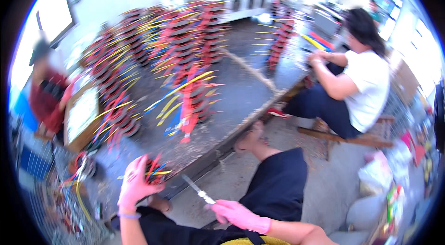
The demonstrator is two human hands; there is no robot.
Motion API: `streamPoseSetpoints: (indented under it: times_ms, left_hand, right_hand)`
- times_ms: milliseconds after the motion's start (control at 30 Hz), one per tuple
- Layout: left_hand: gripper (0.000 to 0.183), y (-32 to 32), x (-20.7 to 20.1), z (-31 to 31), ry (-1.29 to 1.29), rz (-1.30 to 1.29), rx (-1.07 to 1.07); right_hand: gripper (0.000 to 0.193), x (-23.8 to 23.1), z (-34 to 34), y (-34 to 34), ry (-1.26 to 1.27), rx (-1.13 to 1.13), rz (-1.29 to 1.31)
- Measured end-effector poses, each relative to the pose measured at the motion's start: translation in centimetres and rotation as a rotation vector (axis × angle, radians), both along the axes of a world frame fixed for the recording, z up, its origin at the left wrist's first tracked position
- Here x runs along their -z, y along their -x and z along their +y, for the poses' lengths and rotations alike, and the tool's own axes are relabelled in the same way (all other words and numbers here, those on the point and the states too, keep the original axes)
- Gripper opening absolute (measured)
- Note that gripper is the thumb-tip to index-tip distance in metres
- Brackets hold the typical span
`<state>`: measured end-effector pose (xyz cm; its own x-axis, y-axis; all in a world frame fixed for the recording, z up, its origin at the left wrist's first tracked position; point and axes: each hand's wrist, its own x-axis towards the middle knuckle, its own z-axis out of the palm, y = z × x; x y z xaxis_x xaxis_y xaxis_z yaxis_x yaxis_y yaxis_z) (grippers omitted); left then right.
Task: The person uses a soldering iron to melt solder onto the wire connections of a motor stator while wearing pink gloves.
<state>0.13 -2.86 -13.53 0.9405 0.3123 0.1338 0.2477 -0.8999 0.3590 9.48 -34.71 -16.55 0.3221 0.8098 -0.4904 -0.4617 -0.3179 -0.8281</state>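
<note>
My left hand (134, 187), in a pink glove, grips a dark round coil (154, 172) with red, yellow and blue wire leads sticking out, held just off the near edge of the workbench (241, 92). My right hand (236, 215), also in a pink glove, holds a small knife (198, 191) by its handle, its blade pointing up-left toward the coil. The blade tip is a short gap from the coil. My legs in dark shorts show below the hands.
Tall stacks of coils (194, 101) with coloured leads cover the grey workbench. A person in a white shirt (366, 83) sits on a wooden bench at the right. Another person in red (46, 97) sits at the left. A wire basket (65, 198) stands lower left.
</note>
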Motion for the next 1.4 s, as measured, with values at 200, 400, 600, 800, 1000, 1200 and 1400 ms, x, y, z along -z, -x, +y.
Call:
streamPoseSetpoints:
  times_ms: [200,400,600,800,1000,1200,1400]
  left_hand:
    - [0.092,-0.7,-0.8,0.0,0.025,-0.007,0.044]
    - [0.093,0.5,0.2,-0.5,-0.02,-0.097,0.01]
    - [0.1,0.2,-0.8,0.1,-0.12,-0.357,-0.009]
    - [0.106,-0.8,-0.7,-0.4,-0.29,-0.461,-0.007]
    - [0.105,-1.0,-1.0,-0.3,-0.39,-0.533,-0.005]
    - [0.105,-0.9,-0.9,-0.2,-0.423,-0.537,0.035]
    - [0.101,-0.9,-1.1,-0.3,-0.41,-0.541,0.036]
  right_hand:
    - [0.037,-1.7,-0.3,0.5,0.013,0.12,0.014]
    - [0.034,-1.4,-0.6,0.5,0.051,0.078,0.05]
    - [0.034,-3.9,-0.4,-0.1,0.04,0.054,0.02]
    - [0.04,-4.8,-0.5,-0.3,-0.007,0.031,0.064]
    - [0.039,-6.0,-0.3,-0.6,0.013,-0.018,0.122]
    - [0.039,-6.1,0.2,-0.6,-0.006,-0.034,0.148]
    - [0.036,-5.9,0.2,-0.4,-0.006,-0.026,0.155]
